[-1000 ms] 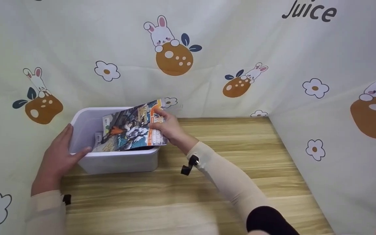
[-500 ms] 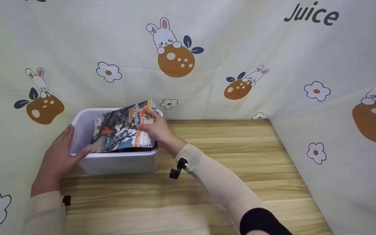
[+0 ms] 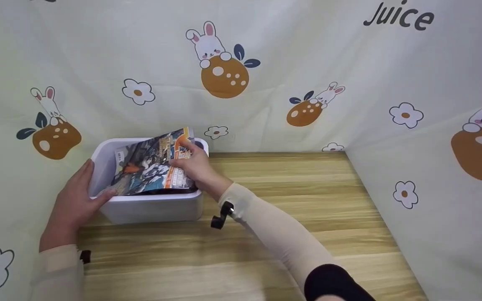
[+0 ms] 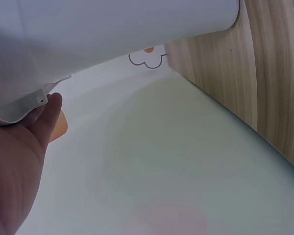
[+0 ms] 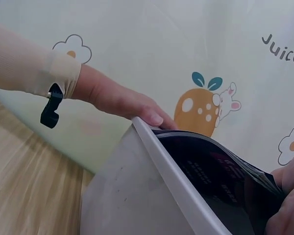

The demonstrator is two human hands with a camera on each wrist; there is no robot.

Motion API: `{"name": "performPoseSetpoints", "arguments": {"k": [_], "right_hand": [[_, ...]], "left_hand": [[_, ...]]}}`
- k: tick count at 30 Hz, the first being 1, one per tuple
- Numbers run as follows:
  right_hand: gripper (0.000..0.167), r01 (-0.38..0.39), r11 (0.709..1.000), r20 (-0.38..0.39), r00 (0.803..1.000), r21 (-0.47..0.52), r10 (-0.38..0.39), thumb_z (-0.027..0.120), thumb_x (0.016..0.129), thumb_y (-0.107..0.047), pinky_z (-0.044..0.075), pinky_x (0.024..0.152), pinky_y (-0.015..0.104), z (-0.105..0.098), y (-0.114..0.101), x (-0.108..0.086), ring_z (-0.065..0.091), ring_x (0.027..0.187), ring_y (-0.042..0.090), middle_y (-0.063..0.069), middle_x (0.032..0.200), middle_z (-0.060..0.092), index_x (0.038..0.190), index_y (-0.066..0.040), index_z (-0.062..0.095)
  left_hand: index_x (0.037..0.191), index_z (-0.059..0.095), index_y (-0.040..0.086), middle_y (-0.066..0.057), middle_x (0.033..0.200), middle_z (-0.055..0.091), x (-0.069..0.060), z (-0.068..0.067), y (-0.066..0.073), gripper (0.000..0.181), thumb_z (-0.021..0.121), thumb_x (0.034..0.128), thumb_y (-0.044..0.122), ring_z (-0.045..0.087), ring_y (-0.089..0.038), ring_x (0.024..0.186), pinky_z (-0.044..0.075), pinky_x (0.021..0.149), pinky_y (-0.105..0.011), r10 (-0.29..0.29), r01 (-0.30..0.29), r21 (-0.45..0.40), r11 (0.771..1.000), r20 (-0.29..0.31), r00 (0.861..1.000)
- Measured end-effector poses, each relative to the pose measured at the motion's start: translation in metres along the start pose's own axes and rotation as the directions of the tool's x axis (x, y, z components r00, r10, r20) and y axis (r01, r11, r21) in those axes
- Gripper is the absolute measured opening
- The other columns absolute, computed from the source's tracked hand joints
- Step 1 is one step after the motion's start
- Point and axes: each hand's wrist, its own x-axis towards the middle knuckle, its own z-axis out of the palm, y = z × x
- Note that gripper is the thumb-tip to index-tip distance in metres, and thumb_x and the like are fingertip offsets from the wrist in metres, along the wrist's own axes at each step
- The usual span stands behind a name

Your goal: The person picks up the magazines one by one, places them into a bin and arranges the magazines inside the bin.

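A glossy magazine (image 3: 144, 169) with a colourful illustrated cover lies tilted in the mouth of a white plastic bin (image 3: 153, 211). My right hand (image 3: 199, 167) grips its right edge, thumb on the cover. In the right wrist view, the magazine's dark underside (image 5: 206, 171) shows over the bin's rim, and its pages bow slightly. My left hand (image 3: 71, 202) holds the bin at its left end, thumb at the front rim. The left wrist view shows the fingers (image 4: 49, 115) under the rim beside a small plastic lug. The magazine hides most of the bin's inside.
The bin stands on a wood-grain surface (image 3: 274, 234) against the back wall. Pale cloth (image 3: 266, 62) printed with rabbits, oranges and flowers hangs at the back and both sides. Wood-grain surface extends to the right and front of the bin.
My right hand has moved left and slightly down with the magazine, which now sits further over and into the bin. My left hand and the bin have stayed put.
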Motion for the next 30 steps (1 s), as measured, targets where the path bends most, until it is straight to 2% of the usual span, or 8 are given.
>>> {"name": "performPoseSetpoints", "arguments": {"k": [4,10,15,17,21,24,30], "right_hand": [[0.083,0.004,1.000,0.003,1.000,-0.030,-0.004,0.090,0.083,0.007,0.063,0.092,0.027,0.0044,0.0009,0.0003,0.072,0.113,0.020,0.009,0.157,0.062,0.159,-0.009,0.060],[0.084,0.003,0.997,0.023,1.000,-0.071,-0.002,0.090,0.085,0.005,0.063,0.090,0.028,0.0071,0.0043,0.0007,0.073,0.101,0.018,0.011,0.150,0.065,0.161,-0.011,0.059],[0.085,0.000,0.988,0.040,0.999,-0.154,0.006,0.091,0.085,0.001,0.059,0.095,0.024,0.0090,0.0066,0.0008,0.070,0.105,0.013,0.007,0.155,0.063,0.162,-0.013,0.058],[0.087,0.003,0.985,0.050,0.999,-0.171,0.006,0.091,0.086,0.000,0.060,0.095,0.026,0.0094,0.0066,0.0004,0.072,0.103,0.016,0.010,0.153,0.064,0.164,-0.013,0.056],[0.091,0.019,0.977,0.075,0.997,-0.211,-0.003,0.091,0.087,-0.001,0.060,0.100,0.027,0.0093,0.0061,-0.0012,0.072,0.115,0.021,0.011,0.159,0.059,0.167,-0.012,0.050],[0.094,0.025,0.967,0.114,0.994,-0.252,0.004,0.091,0.087,-0.003,0.055,0.106,0.024,0.0100,0.0062,-0.0018,0.066,0.126,0.020,0.010,0.165,0.055,0.169,-0.011,0.047],[0.097,-0.002,0.975,0.169,0.985,-0.223,0.041,0.089,0.086,0.002,0.061,0.098,0.029,0.0110,0.0076,-0.0016,0.072,0.115,0.026,0.017,0.163,0.056,0.170,-0.006,0.042]], "left_hand": [[0.179,0.003,0.014,-0.022,0.184,0.008,-0.0005,-0.0023,-0.0005,0.117,0.072,0.0994,0.065,0.013,-0.056,0.165,0.020,0.120,-0.086,0.003,-0.003,-0.001,1.000,-0.003,1.000],[0.179,0.003,0.013,-0.023,0.184,0.008,-0.0007,-0.0026,-0.0004,0.118,0.073,0.0993,0.064,0.014,-0.057,0.165,0.021,0.119,-0.086,-0.006,0.006,0.007,1.000,-0.002,1.000],[0.179,0.006,0.009,-0.026,0.182,0.013,-0.0014,-0.0024,-0.0003,0.115,0.072,0.1007,0.062,0.018,-0.058,0.163,0.023,0.119,-0.086,0.012,-0.011,0.021,1.000,-0.016,1.000],[0.179,0.007,0.009,-0.026,0.182,0.014,-0.0013,-0.0026,-0.0002,0.115,0.072,0.1006,0.062,0.019,-0.058,0.163,0.024,0.119,-0.086,0.019,-0.019,0.024,1.000,-0.024,1.000],[0.179,0.007,0.011,-0.025,0.182,0.014,-0.0016,-0.0024,0.0016,0.116,0.073,0.0996,0.064,0.020,-0.058,0.162,0.025,0.116,-0.087,0.024,-0.024,0.023,0.999,-0.029,0.999],[0.179,0.008,0.011,-0.025,0.182,0.015,-0.0031,-0.0033,0.0023,0.117,0.072,0.0987,0.066,0.021,-0.059,0.162,0.025,0.115,-0.088,0.019,-0.018,0.023,1.000,-0.033,0.999],[0.179,0.008,0.012,-0.025,0.182,0.016,-0.0037,-0.0032,0.0027,0.118,0.073,0.0977,0.067,0.021,-0.059,0.162,0.024,0.117,-0.087,0.022,-0.022,0.012,1.000,-0.031,0.999]]}}
